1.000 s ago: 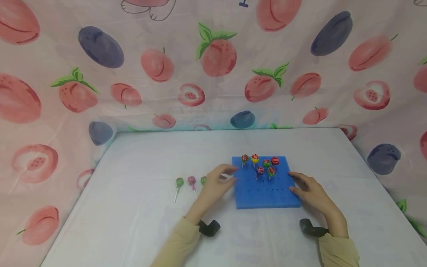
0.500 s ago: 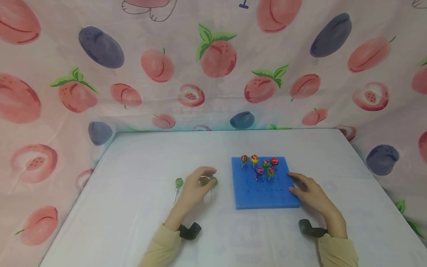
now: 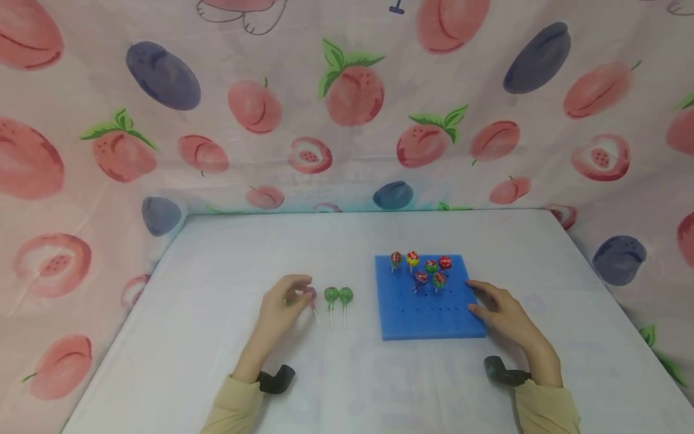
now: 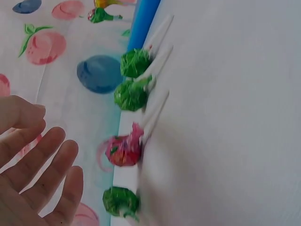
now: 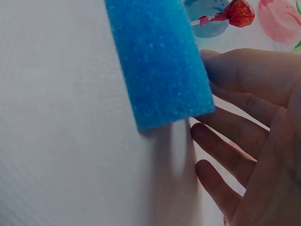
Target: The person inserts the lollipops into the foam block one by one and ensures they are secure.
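Observation:
My left hand (image 3: 282, 307) hovers over the left end of a row of lollipops, fingers loosely bent and holding nothing. In the left wrist view, a green lollipop (image 4: 121, 201) and a pink lollipop (image 4: 123, 149) lie near its fingers. The head view mostly hides that green one behind the hand. Two more green lollipops (image 3: 331, 295) lie to the right, sticks toward the front. A blue foam board (image 3: 434, 325) with small holes bears several upright lollipops (image 3: 420, 278). At its right edge, my right hand (image 3: 501, 310) rests thumb and fingers against the foam.
The white table (image 3: 217, 253) is backed by a fruit-printed cloth (image 3: 347, 144). Dark wrist-worn devices (image 3: 276, 380) show at both wrists. White tabletop separates the loose lollipops from the board.
My left hand has moved left, from the board's left edge across the loose lollipops to the row's left end. The right hand stays at the board.

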{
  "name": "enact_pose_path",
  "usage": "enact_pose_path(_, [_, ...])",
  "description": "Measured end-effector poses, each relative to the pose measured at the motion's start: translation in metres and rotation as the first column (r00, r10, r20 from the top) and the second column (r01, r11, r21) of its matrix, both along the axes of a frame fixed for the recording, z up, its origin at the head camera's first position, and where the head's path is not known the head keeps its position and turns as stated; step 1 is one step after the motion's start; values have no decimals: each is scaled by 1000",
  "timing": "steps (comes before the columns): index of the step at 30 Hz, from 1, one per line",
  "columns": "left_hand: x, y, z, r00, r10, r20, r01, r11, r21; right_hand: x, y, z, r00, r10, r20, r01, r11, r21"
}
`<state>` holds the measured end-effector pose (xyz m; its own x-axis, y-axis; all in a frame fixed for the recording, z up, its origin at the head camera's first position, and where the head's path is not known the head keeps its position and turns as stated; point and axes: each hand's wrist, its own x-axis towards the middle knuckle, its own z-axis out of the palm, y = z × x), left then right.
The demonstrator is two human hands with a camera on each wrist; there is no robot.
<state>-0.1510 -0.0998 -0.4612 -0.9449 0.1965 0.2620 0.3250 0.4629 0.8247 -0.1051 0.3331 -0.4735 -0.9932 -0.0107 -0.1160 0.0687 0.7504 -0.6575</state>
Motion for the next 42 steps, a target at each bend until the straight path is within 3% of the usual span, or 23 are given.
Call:
enact_pose_path(8, [-8, -15, -3, 997, 62, -40, -65, 996, -61, 0, 0, -1, 1000, -4, 0, 4, 1000, 3])
enact_pose_path(20, [-14, -32, -16, 990, 123, 68, -114, 986, -119, -1, -1, 0, 1000, 0, -2, 0, 1000, 2])
enact_pose_path(30, [-16, -37, -25, 971, 158, 182, -125, 976, -177, 1, -2, 1, 1000, -2, 0, 2, 1000, 4])
enact_pose_path(42, [-19, -38, -31, 965, 158, 207, -113, 970, -214, 1, -1, 0, 1000, -6, -2, 6, 1000, 0])
